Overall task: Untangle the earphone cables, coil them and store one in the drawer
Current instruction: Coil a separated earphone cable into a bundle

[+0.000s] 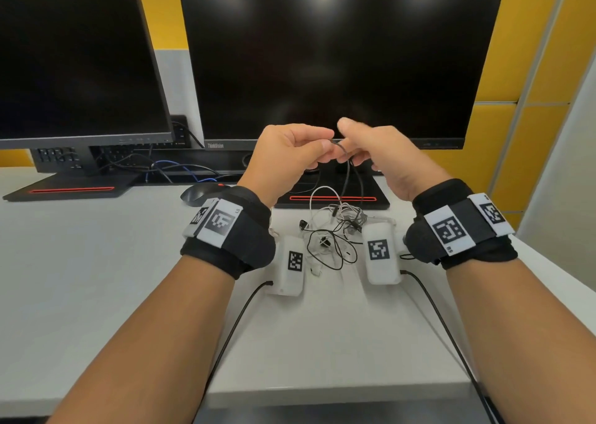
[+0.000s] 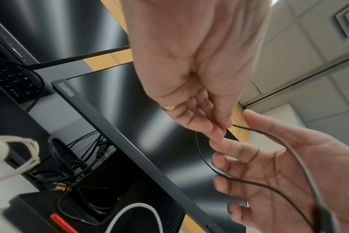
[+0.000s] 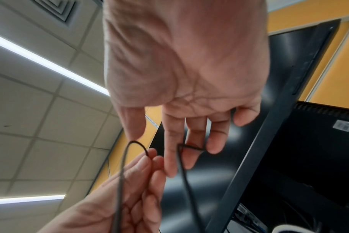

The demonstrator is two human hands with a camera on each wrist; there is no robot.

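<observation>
While both hands hover above the table (image 1: 96,278), left hand (image 1: 283,155) pinching black earphone cable (image 1: 345,178), right hand (image 1: 383,152) fingers hooking its loop, tangled cables (image 1: 332,236) below.

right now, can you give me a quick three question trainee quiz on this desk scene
1. True or false: the left hand pinches the thin black earphone cable.
2. Where does the tangle of white and black earphone cables lie? A: on the white desk between the wrists. B: in a drawer.
3. Fill in: both black monitor screens are ___.

Key: 1 true; 2 A; 3 dark.
</observation>
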